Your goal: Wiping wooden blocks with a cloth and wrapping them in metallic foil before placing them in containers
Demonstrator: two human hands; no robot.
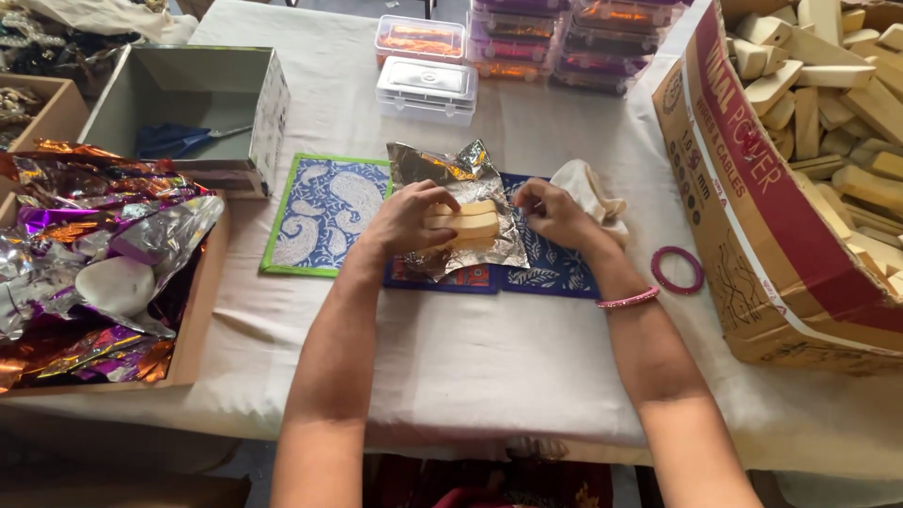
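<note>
Under your left hand [406, 219] lies a pale wooden block [467, 222], smooth and matt, on a crinkled sheet of foil [467, 175], silvery and glossy with a gold glint. Your right hand [555, 213] pinches the foil's edge. The mats [324, 212] beneath look like printed cloth, matt. The tablecloth [489, 348] is plain, dull fabric. The cardboard box [752, 216] to your right holds bare wooden pieces [837, 85]. The wrappers [85, 235] to your left are shiny metallic film. The tubs [428, 89] are clear glossy plastic.

Wooden blocks [463, 224] on foil [461, 202], box [752, 188] to the right.
</note>
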